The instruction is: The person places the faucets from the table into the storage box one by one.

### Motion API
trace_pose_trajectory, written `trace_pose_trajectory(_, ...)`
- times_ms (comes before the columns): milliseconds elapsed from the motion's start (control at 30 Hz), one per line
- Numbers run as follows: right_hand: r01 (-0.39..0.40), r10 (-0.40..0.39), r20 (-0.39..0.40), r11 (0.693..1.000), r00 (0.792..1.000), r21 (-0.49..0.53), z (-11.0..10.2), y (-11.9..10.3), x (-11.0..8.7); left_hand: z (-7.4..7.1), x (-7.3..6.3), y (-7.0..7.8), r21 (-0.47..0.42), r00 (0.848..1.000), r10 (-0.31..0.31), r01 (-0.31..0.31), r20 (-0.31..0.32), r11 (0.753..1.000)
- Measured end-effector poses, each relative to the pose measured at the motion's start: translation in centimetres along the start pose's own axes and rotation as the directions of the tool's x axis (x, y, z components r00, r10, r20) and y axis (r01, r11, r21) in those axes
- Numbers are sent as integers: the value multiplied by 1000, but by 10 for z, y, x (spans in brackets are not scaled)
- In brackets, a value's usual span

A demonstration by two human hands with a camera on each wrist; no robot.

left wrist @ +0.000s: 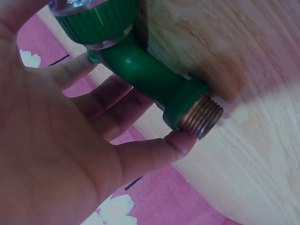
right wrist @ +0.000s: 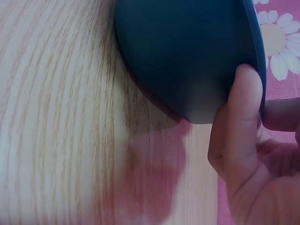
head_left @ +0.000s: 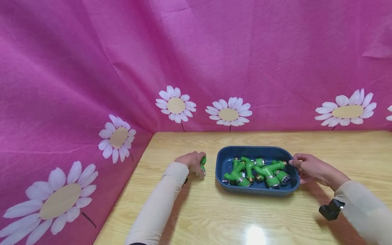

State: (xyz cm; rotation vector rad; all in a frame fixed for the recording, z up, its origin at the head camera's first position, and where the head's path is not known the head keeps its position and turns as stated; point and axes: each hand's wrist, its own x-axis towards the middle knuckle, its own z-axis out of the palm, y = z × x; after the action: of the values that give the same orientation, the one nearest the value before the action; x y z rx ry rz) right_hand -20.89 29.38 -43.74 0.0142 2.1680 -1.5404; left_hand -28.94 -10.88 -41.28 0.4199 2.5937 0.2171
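My left hand (head_left: 191, 162) is on the left of the table, holding a green tap (left wrist: 140, 70). In the left wrist view the tap has a ribbed green knob and a brass threaded end; fingers curl behind its body and one fingertip touches the thread. My right hand (head_left: 313, 170) grips the right end of a dark blue tub (head_left: 257, 191). The right wrist view has fingers pinching the rim of the tub (right wrist: 187, 56) from both sides. Several green taps (head_left: 269, 170) lie jumbled inside the tub, with brass ends and ribbed knobs.
Under everything is a light wood-grain table (head_left: 214, 217). A magenta cloth (head_left: 208, 51) printed with white daisies hangs along the back and left edges. A small black device (head_left: 331, 209) is strapped at the right wrist.
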Motion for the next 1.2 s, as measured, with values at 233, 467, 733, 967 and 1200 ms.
trace_pose_trajectory(233,7,-7,2,1000,1000,5,2,-2,2,1,-3,-5,10,1000,8,-7,-20,1000)
trace_pose_trajectory(467,-1,1,-1,1000,1000,0,2,-3,3,-2,-5,-4,7,1000,3,-2,-18,1000)
trace_pose_trajectory(733,-14,14,-6,1000,1000,5,1,-3,4,-8,-7,0,-12,999,16,-16,-33,1000)
trace_pose_trajectory(967,-20,20,-4,1000,1000,2,0,0,4,-10,-9,2,-19,999,14,-15,-48,1000)
trace_pose_trajectory(1200,-22,22,0,1000,1000,3,-2,0,1,-16,-12,9,-4,998,4,-4,-58,1000)
